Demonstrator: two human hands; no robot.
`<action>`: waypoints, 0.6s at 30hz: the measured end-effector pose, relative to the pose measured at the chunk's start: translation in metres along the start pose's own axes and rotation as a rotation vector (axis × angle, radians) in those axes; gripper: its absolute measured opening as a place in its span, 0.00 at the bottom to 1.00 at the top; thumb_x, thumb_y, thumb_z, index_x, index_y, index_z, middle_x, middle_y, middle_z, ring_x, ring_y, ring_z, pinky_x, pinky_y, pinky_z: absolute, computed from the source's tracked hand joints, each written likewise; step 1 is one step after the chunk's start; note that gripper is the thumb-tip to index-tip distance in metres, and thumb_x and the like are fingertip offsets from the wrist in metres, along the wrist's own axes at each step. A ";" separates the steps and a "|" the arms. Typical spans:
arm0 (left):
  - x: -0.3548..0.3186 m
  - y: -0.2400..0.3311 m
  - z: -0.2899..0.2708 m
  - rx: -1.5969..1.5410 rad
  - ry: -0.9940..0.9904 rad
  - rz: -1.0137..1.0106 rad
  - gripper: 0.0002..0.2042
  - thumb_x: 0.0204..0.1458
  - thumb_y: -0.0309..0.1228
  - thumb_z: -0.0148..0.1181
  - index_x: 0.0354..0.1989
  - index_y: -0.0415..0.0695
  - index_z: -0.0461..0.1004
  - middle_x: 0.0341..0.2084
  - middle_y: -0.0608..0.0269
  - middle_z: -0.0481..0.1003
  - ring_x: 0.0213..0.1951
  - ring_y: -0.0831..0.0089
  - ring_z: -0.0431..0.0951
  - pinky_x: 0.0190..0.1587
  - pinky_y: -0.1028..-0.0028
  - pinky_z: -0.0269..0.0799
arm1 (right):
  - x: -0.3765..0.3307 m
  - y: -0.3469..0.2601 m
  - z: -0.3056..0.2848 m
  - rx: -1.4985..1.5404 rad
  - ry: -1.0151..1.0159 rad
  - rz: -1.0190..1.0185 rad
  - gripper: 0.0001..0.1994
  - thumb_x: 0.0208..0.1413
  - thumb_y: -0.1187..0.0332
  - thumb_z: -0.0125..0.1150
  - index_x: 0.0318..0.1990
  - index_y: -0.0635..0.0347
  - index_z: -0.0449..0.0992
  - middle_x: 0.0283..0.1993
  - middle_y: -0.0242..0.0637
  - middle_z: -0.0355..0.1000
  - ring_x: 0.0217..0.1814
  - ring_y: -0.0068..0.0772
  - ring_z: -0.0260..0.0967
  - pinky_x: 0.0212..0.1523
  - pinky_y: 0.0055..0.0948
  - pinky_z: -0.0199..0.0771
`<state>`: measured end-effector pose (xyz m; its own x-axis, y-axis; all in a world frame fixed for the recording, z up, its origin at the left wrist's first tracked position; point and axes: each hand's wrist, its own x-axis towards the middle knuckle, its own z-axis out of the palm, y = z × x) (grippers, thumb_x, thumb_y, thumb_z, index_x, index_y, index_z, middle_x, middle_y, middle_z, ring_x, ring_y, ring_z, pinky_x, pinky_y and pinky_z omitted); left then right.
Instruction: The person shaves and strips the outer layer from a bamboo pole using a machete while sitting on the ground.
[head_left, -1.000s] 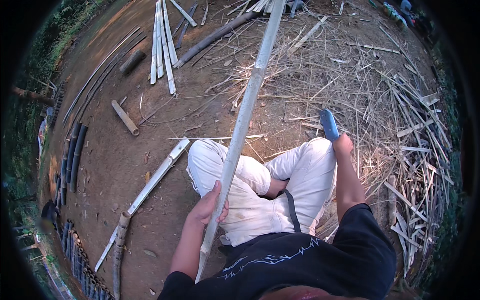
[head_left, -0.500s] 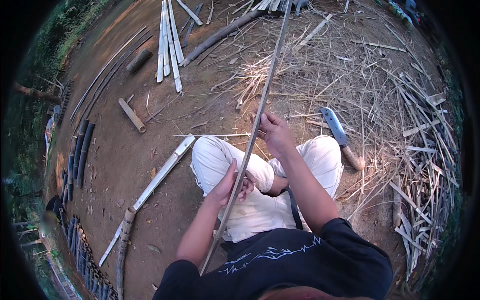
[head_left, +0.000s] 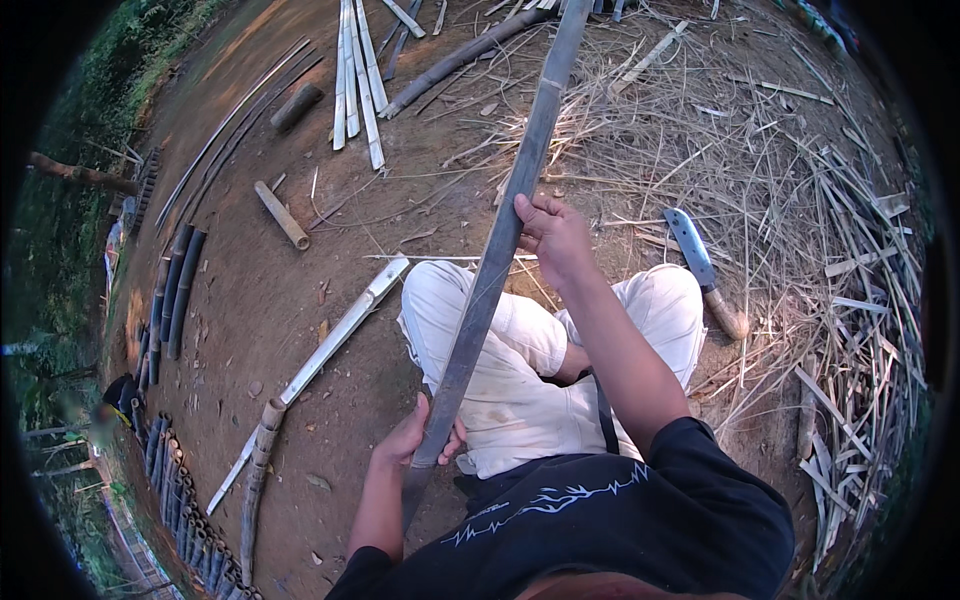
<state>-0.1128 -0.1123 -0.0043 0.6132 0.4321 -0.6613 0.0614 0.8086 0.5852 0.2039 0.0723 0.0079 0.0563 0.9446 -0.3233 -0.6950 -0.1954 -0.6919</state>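
A long grey bamboo strip (head_left: 500, 250) runs from beside my left hip up and away past my knees toward the top of the view. My left hand (head_left: 420, 440) grips its near end next to my hip. My right hand (head_left: 552, 232) grips the strip farther up, above my knees. I sit on the dirt in pale trousers (head_left: 520, 370) and a black shirt. A big knife (head_left: 705, 270) with a blue-grey blade and a wooden handle lies on the ground to the right of my right knee, apart from both hands.
A pale split bamboo piece (head_left: 330, 345) lies on the dirt to my left. Short bamboo rounds (head_left: 282, 215) and pale slats (head_left: 352, 80) lie farther off. Dry shavings and thin strips (head_left: 800, 200) cover the ground on the right. Dark bamboo poles (head_left: 175, 290) line the left edge.
A second ago my right hand held the knife beside my right knee. The knife now lies on the ground and my right hand has taken hold of the strip.
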 end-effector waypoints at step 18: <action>0.031 0.013 0.023 0.154 0.271 -0.135 0.35 0.64 0.63 0.40 0.26 0.38 0.71 0.09 0.65 0.64 0.10 0.77 0.63 0.15 0.75 0.61 | -0.046 -0.091 -0.378 -1.957 0.651 -0.103 0.18 0.57 0.62 0.62 0.50 0.64 0.78 0.44 0.55 0.79 0.49 0.55 0.77 0.51 0.48 0.76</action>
<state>-0.0743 -0.0972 -0.0063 0.3608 0.4325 -0.8263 0.2583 0.8050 0.5341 0.5356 -0.0529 -0.1579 0.5334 0.8427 -0.0736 0.8203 -0.5365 -0.1982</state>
